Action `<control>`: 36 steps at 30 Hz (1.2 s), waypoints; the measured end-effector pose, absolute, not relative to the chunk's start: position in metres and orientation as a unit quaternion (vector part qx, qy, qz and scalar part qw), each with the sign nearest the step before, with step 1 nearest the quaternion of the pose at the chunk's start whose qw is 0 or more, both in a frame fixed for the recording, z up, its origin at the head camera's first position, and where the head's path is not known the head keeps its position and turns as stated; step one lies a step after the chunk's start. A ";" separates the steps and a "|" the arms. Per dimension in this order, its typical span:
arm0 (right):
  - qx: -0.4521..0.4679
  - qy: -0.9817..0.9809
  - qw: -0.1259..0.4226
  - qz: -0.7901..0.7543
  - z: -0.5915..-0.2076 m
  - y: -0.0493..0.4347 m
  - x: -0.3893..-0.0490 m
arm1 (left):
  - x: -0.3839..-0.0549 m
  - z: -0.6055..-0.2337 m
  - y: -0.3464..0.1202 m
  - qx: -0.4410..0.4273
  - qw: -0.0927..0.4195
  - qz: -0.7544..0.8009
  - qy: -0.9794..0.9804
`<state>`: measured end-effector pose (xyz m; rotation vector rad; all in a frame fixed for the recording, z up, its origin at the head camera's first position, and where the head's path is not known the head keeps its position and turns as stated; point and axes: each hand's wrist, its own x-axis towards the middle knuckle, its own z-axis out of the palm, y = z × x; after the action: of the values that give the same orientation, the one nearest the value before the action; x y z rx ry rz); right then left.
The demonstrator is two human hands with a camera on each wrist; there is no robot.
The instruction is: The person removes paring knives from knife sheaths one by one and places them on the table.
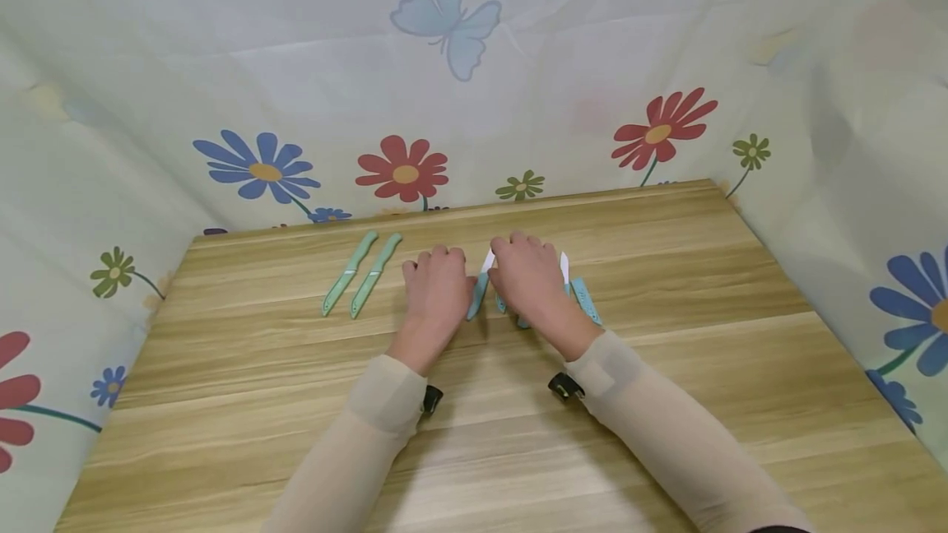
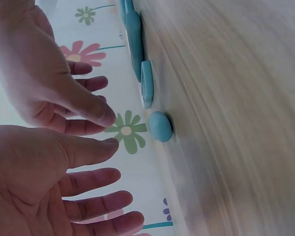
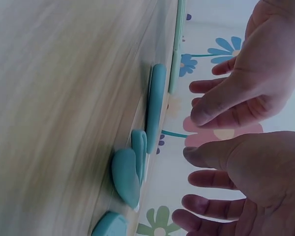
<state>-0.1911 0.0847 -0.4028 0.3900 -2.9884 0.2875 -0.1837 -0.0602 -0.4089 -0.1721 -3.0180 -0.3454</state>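
Observation:
My left hand [image 1: 440,290] hovers over the table with fingers spread and relaxed, holding nothing. Beside it, my right hand [image 1: 529,282] also hangs above the tabletop, its fingers loose and free. Between them lies a paring knife [image 1: 480,290] with a blue handle and white blade. A blue knife sheath [image 1: 500,303] shows partly beneath the right hand. Another white-bladed knife [image 1: 565,266] lies beyond that hand, its handle mostly hidden; a speckled blue sheath [image 1: 585,301] is at its right. In the left wrist view, a blue handle [image 2: 160,127] appears end-on, below the fingertips.
Two green knives, a left one [image 1: 350,274] and a right one [image 1: 376,275], lie side by side to the left, covered by sheaths. The wooden table [image 1: 666,401] meets a flower-print curtain [image 1: 311,105] at its back and sides.

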 end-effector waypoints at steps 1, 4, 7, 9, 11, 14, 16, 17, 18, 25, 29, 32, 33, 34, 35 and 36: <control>0.132 -0.985 0.061 0.094 -0.403 0.086 -0.190 | -0.183 -0.408 -0.061 -0.057 0.049 -0.114 -0.991; 0.140 -0.983 0.072 0.089 -0.402 0.089 -0.189 | -0.180 -0.405 -0.064 -0.058 0.050 -0.115 -0.990; 0.150 -0.981 0.085 0.085 -0.402 0.093 -0.187 | -0.177 -0.403 -0.067 -0.065 0.055 -0.114 -0.990; 0.156 -0.980 0.092 0.082 -0.402 0.094 -0.185 | -0.176 -0.402 -0.069 -0.071 0.059 -0.113 -0.989; 0.166 -0.978 0.101 0.079 -0.403 0.095 -0.184 | -0.174 -0.402 -0.071 -0.077 0.065 -0.111 -0.989; 0.179 -0.975 0.111 0.075 -0.402 0.097 -0.182 | -0.172 -0.401 -0.074 -0.087 0.072 -0.110 -0.987; 0.187 -0.972 0.119 0.073 -0.401 0.098 -0.180 | -0.171 -0.400 -0.076 -0.095 0.077 -0.110 -0.986; 0.191 -0.971 0.123 0.073 -0.401 0.098 -0.179 | -0.171 -0.399 -0.078 -0.099 0.079 -0.110 -0.986; 0.195 -0.970 0.127 0.074 -0.401 0.098 -0.179 | -0.171 -0.399 -0.079 -0.103 0.081 -0.111 -0.985; 0.224 -0.958 0.156 0.093 -0.403 0.101 -0.175 | -0.171 -0.395 -0.094 -0.115 0.090 -0.134 -0.980; 0.235 -0.953 0.161 0.103 -0.404 0.101 -0.174 | -0.174 -0.392 -0.104 -0.109 0.088 -0.143 -0.980; 0.243 -0.950 0.161 0.111 -0.404 0.100 -0.173 | -0.177 -0.391 -0.112 -0.098 0.084 -0.148 -0.980; 0.245 -0.950 0.160 0.114 -0.403 0.100 -0.172 | -0.178 -0.391 -0.114 -0.094 0.084 -0.149 -0.981; 0.246 -0.949 0.157 0.117 -0.403 0.099 -0.172 | -0.179 -0.391 -0.117 -0.090 0.083 -0.149 -0.981; 0.247 -0.949 0.154 0.120 -0.402 0.098 -0.171 | -0.181 -0.390 -0.120 -0.087 0.084 -0.150 -0.981; 0.248 -0.949 0.150 0.123 -0.401 0.098 -0.170 | -0.182 -0.390 -0.122 -0.085 0.084 -0.152 -0.981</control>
<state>-0.1700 0.0976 -0.4012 0.7117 -2.7266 0.3544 -0.1818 -0.1223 -0.3896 -0.2543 -2.9283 -0.4542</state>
